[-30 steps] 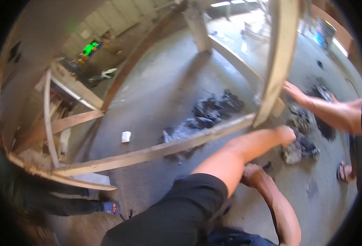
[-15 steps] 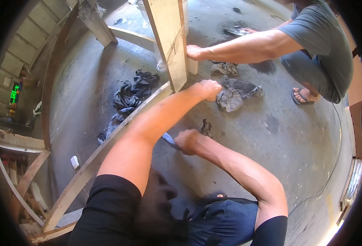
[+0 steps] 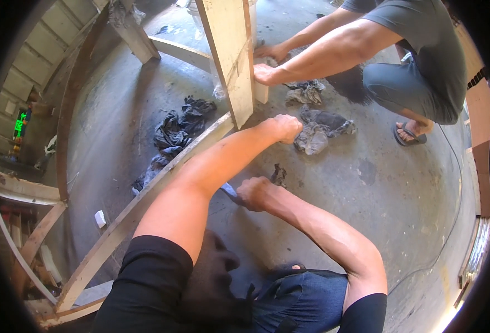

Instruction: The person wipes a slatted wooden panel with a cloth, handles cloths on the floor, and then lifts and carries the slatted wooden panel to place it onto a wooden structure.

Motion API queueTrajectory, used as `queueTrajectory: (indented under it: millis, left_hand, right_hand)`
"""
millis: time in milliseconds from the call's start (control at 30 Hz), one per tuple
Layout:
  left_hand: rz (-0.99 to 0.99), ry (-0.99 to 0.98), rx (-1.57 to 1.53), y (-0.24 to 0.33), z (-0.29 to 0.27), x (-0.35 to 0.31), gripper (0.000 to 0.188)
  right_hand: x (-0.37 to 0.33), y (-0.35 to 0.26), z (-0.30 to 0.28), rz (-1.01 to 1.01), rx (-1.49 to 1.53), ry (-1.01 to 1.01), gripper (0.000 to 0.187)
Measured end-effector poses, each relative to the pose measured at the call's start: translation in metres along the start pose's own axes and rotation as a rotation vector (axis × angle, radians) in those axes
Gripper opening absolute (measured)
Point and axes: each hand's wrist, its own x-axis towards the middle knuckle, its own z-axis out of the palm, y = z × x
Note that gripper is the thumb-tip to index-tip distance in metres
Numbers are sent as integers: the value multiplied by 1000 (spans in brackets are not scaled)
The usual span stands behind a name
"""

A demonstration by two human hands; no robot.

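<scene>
In the head view, the wooden post [image 3: 228,61] rises from the upper middle of the frame, and the wooden rail [image 3: 117,233] slants from its foot to the lower left. The left hand [image 3: 286,129] is just right of the post's foot, fingers curled tight; I cannot tell what, if anything, they hold. The right hand [image 3: 254,193], near the middle, is also curled, with a blue-grey strip [image 3: 229,190] beside it; whether its fingers grip that is unclear. A co-worker's hand [image 3: 264,74] rests against the post's right side. Rumpled rags [image 3: 314,136] lie on the floor [image 3: 322,222]. The wood looks stiff, fairly heavy and dry rather than slippery; the post's lower edges and the rail's middle seem the surest holds.
</scene>
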Motion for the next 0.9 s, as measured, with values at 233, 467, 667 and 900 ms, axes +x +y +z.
queueTrajectory:
  millis: [233,467,667,900]
  left_hand:
    - [8,-40,53,6,-6,-5,24]
    - [30,-26,59,7,-5,-5,22]
    - [94,17,92,5,4,5,18]
    - [232,207,152,-37,37,17,18]
  right_hand:
    - [-1,-7,-13,53,21,-89,16]
    - [-3,-6,-11,57,-3,-68,14]
    - [-3,-9,-16,107,0,-117,17]
    - [9,-14,-25,22,-67,-231,70]
